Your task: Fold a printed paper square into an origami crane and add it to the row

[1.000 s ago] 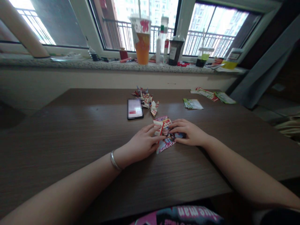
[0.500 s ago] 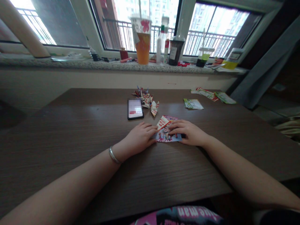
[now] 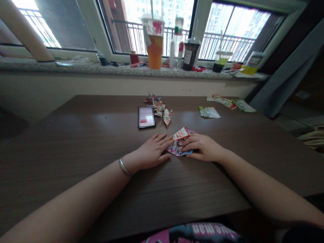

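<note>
A folded sheet of colourful printed paper lies on the table between my hands, with a white and red flap turned over at its top. My left hand rests flat with its fingers apart, the fingertips touching the paper's left edge. Over the right part of the paper curl the fingers of my right hand, its thumb at the lower edge, gripping it. Just beyond sit several folded paper pieces, pointed in shape, beside a phone with a blurred screen.
On the brown table, a fanned stack of green and white paper slips lies back right, with more printed slips behind it. The windowsill holds a tall orange drink cup, bottles, a dark cup and other drinks.
The paper has turned a little and shifted slightly toward me. My left fingers have spread wider, and my right hand has moved slightly toward me with the paper.
</note>
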The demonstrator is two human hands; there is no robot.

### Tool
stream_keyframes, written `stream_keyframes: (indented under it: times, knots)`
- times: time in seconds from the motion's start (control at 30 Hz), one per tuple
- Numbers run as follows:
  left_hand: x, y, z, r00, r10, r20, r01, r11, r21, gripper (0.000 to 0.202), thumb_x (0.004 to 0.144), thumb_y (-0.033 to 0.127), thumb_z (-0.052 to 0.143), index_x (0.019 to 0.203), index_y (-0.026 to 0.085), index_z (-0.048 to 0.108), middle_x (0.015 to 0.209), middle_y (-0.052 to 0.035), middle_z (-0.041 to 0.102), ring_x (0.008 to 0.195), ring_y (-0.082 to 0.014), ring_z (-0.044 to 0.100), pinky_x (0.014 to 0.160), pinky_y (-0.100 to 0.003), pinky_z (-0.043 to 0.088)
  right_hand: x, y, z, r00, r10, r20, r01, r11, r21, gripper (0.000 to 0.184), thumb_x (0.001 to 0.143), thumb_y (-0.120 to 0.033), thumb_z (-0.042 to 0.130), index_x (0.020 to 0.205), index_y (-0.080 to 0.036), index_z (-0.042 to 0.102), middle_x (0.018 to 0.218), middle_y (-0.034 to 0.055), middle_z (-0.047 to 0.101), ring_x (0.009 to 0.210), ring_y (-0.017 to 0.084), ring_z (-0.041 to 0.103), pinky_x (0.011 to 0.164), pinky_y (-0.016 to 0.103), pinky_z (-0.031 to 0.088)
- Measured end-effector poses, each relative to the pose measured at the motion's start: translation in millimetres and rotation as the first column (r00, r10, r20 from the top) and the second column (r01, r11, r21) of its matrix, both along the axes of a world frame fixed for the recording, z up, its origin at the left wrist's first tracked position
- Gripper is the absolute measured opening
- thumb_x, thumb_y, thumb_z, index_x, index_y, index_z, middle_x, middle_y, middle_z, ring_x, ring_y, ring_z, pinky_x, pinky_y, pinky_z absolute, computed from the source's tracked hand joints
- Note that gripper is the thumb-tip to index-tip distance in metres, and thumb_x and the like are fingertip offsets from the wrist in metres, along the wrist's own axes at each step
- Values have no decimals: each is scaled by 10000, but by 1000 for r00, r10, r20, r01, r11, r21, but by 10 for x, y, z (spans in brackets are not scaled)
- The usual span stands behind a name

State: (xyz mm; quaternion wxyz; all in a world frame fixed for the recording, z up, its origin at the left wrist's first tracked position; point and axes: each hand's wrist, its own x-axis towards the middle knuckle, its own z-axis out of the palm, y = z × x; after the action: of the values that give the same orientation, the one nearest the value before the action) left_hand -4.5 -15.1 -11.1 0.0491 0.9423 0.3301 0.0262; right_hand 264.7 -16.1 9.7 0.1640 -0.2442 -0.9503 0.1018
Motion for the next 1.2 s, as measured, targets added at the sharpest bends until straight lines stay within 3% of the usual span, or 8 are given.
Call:
stream_keyframes:
  times: [0.3, 0.57, 0.8, 1.0, 1.2]
  knots:
    - [15, -32, 12, 999, -1, -44, 2, 1000, 11, 647, 961, 526, 356, 1501, 199, 212, 1569, -73, 215, 1456, -264, 149, 1165, -455, 128, 43, 28, -27, 995, -86, -46, 81, 991, -105, 235, 942, -292, 502, 984, -225, 722, 1019, 39, 726, 1002, 162, 647, 950, 347, 485]
    - [28, -22, -60, 999, 7, -46, -8, 1000, -11, 663, 964, 533, 332, 1509, 193, 169, 1576, -62, 195, 1460, -255, 129, 1174, -447, 75, 84, 93, -58, 963, -271, 3, 261, 922, -287, 352, 942, -320, 480, 674, -175, 657, 833, 55, 691, 801, 161, 623, 775, 298, 478]
    - [37, -42, -28, 999, -1, -44, 0, 1000, -20, 645, 962, 514, 352, 1508, 229, 158, 1580, -44, 192, 1458, -278, 127, 1168, -472, 74, 71, 126, -140, 879, -470, 85, 476, 846, -240, 336, 901, -385, 509, 669, -180, 641, 691, 25, 639, 640, 143, 535, 606, 265, 371]
    - [46, -62, -26, 1000, 6, -4, -6, 1000, 13, 713, 961, 458, 388, 1517, 152, 62, 1571, -119, 206, 1453, -254, 158, 1168, -426, 102, 27, 131, -148, 772, -614, 166, 634, 763, -123, 289, 890, -426, 503, 789, -212, 669, 732, 26, 665, 633, 152, 535, 561, 258, 310]
    - [36, -41, -41, 996, -92, -21, 92, 996, -1, 619, 981, 420, 362, 1518, 279, 89, 1588, -34, 160, 1459, -268, 131, 1163, -472, 98, 14, 126, -106, 710, -662, 240, 687, 727, -29, 283, 888, -437, 499, 802, -220, 660, 806, 49, 699, 685, 176, 573, 552, 262, 277]
